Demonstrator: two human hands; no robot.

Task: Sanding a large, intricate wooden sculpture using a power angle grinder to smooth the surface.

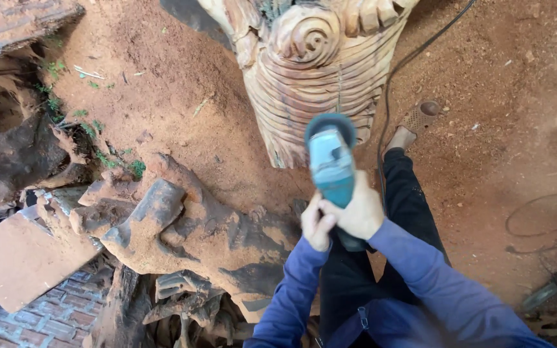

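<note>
Both hands close around a teal, box-bodied angle grinder (331,164) with a dark round guard at its far end. The right hand (358,211) wraps fully around the near part of the tool's body, fingers curled shut on it. The left hand (316,223) sits just beside it on the left, touching it, fingers also curled tight around the tool's dark rear grip. Both arms wear blue long sleeves (433,277).

The grinder points away from the person, its guard lying over the lower edge of a pale carved wooden sculpture (320,71) with a spiral and rows of curved grooves; whether the disc touches the wood cannot be told. A black power cable (391,77) runs up the right side of the carving. The person's leg in black trousers (407,200) and a brown sandal (417,119) stand on reddish sawdust-covered ground (182,96). To the near left lies a dust-coated gnarled tree root (182,225), with a flat reddish board (20,258) beyond it on brick paving (53,319).
</note>
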